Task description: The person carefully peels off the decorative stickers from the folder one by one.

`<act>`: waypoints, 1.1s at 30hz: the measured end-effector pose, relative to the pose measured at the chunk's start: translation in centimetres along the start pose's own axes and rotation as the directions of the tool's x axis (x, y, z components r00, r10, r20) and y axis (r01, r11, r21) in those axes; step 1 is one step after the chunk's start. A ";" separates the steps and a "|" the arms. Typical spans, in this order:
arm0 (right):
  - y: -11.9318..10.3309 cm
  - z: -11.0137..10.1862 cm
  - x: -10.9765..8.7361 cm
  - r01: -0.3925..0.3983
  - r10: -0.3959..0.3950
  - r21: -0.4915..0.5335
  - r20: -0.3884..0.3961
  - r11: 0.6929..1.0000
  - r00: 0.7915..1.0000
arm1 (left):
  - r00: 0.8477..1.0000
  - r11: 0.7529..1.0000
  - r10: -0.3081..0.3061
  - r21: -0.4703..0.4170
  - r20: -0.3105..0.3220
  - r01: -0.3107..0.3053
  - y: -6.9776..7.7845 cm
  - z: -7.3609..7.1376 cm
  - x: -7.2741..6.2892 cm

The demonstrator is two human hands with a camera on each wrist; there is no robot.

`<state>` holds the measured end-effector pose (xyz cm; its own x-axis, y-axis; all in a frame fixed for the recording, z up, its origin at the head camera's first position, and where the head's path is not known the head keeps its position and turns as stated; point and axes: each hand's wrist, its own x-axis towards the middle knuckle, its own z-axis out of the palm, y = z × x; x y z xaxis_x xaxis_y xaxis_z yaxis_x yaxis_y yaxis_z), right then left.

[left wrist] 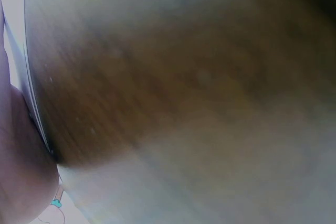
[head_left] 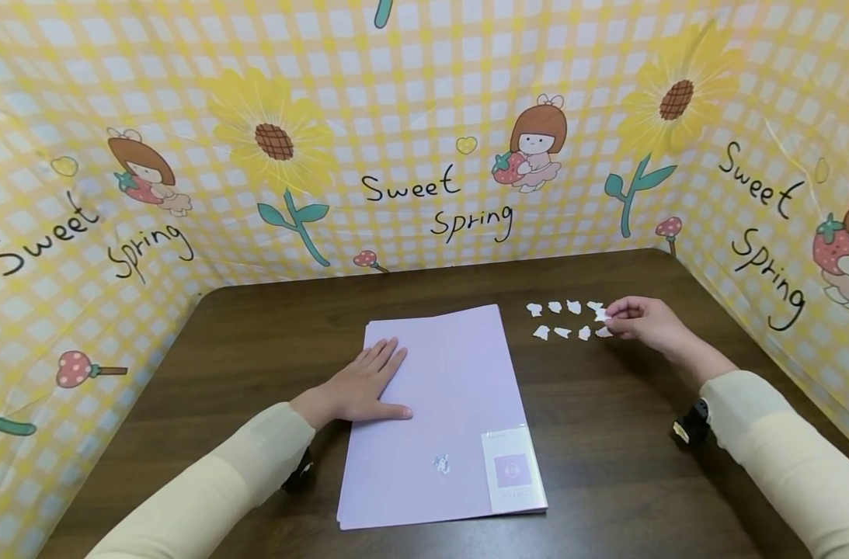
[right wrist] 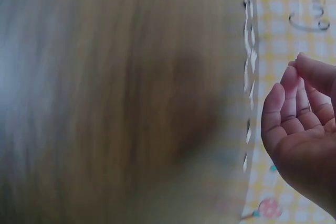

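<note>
A lilac sheet or folder, apparently several layers thick, lies on the table. My left hand rests flat on its left side, fingers and thumb spread. Close to its bottom edge is a small printed figure or sticker. A clear-and-white label with a pink square covers its lower right corner. To the right of it, small irregular white paper pieces lie in two rows. At their right end, my right hand pinches a white paper piece between thumb and fingertips; the fingers partly hide it.
The dark wooden table is bordered at the back and sides by a yellow checked cloth with flowers and lettering. A dark wrist device shows under the right sleeve. The left wrist view is mostly blurred table.
</note>
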<state>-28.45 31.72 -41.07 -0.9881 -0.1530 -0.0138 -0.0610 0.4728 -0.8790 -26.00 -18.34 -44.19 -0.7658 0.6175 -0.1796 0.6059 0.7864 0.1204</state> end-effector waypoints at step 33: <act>2.2 -2.1 0.2 -0.033 0.024 -0.334 -0.032 0.942 0.999 | 1.000 1.000 0.012 -0.003 -0.002 -0.012 0.2 -0.5 -0.2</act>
<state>-29.12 34.53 -42.05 -0.9933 -0.1140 -0.0195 -0.0719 0.7405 -0.6682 -25.81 -18.26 -43.67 -0.7589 0.6270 -0.1760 0.6144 0.7789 0.1255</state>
